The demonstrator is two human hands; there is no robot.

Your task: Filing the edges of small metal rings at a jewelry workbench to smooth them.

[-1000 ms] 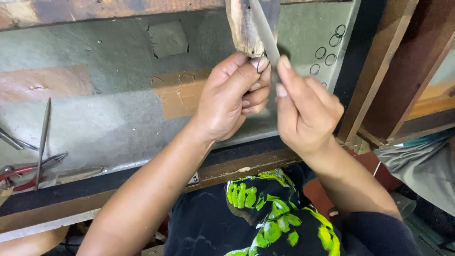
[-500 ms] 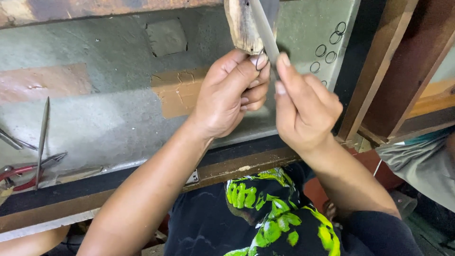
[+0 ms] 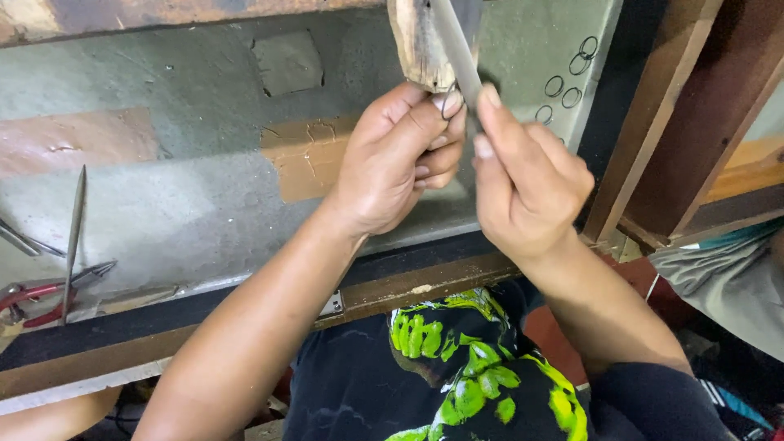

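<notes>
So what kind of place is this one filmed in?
Most likely a small metalworking or jewellery bench. The left hand pinches a small wire ring against a worn wooden peg while the right hand works a metal file. Loose rings, red-handled pliers and a thin file lie on the scuffed bench.

Five wire rings (image 3: 563, 86), two hands (image 3: 400, 163).

Soft, even daylight, faint shadows under the forearms, sharp focus throughout, slight blur at the top edge.
</notes>
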